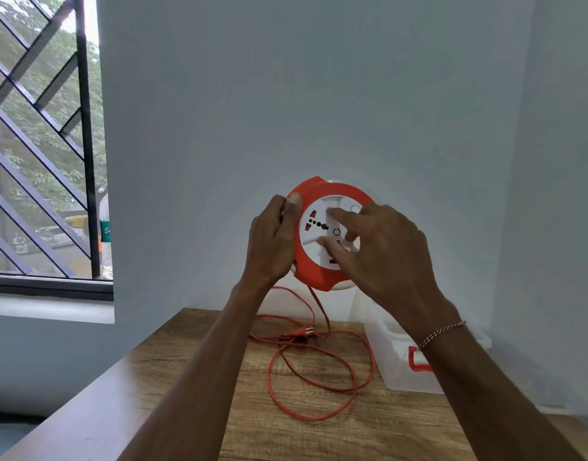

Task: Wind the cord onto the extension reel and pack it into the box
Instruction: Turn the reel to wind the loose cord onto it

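reel: extension reel (pixel 322 257) is being held up in the air in front of the wall, above the counter (pixel 192 410), socket face toward the camera; orange rim, white hub; looks like light rigid plastic, one hand is carrying it without visible strain
left hand: left hand (pixel 272 242) is gripping the reel's left rim, thumb over the front edge, fingers curled round behind; it is taking the weight
right hand: right hand (pixel 382 247) is resting on the white hub, index and middle fingertips pressing the face, fingers spread and only slightly bent; not wrapped round anything; probably turning the hub to wind
cord: orange cord (pixel 319 371) is hanging from the reel's bottom edge and lying in loose loops on the counter; thin, limp, likely to kink or snag; plug (pixel 300 333) is lying among the loops
box: clear plastic box (pixel 399 367) with an orange latch is sitting at the counter's right, partly hidden by the right forearm
grip advice: hold by the rim, it is stiff and gives purchase; hub face is smooth so fingertips may slip; feed cord slack, do not yank
progress: most cord looks unwound; packing not yet begun
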Demonstrator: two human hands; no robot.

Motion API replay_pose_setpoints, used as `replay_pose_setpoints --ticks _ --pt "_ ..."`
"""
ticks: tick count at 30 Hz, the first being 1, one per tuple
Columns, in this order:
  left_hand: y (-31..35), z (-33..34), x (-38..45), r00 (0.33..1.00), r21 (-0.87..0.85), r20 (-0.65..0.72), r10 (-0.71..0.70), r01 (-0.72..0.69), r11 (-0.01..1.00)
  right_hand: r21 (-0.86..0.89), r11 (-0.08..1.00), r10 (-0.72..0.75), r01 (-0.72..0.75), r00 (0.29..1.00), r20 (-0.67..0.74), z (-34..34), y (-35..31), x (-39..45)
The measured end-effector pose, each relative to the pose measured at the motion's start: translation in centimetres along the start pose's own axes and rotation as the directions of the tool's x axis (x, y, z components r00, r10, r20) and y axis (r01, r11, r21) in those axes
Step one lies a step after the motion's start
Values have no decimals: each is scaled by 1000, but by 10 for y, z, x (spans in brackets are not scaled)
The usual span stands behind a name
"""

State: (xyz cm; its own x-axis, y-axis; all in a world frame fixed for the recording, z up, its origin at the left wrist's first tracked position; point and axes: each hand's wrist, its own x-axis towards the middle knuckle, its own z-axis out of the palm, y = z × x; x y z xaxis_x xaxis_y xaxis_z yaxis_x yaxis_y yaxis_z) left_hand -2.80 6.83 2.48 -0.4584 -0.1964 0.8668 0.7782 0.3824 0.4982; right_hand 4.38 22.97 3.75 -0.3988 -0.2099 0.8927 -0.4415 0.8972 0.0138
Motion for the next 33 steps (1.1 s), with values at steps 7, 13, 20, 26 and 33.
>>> replay_pose_setpoints --ticks 7,13,20,26,33 --pt "-1 -1 1 1000 3 -20 2 -2 1000 -62 982 -161 178 964 213 -5 0 0" --pt "0 0 0 1000 6 -6 4 -4 1000 -126 979 -135 158 975 178 1 -1 -3" --pt "2 1 -1 1000 3 3 -8 8 1000 -92 994 70 -66 997 33 6 2 -5" --pt "3 0 -1 1000 -11 13 -28 28 1000 -43 996 86 -84 996 38 -3 0 0" --pt "2 2 -1 1000 -5 5 -29 29 1000 -9 994 -106 109 985 139 -4 5 4"
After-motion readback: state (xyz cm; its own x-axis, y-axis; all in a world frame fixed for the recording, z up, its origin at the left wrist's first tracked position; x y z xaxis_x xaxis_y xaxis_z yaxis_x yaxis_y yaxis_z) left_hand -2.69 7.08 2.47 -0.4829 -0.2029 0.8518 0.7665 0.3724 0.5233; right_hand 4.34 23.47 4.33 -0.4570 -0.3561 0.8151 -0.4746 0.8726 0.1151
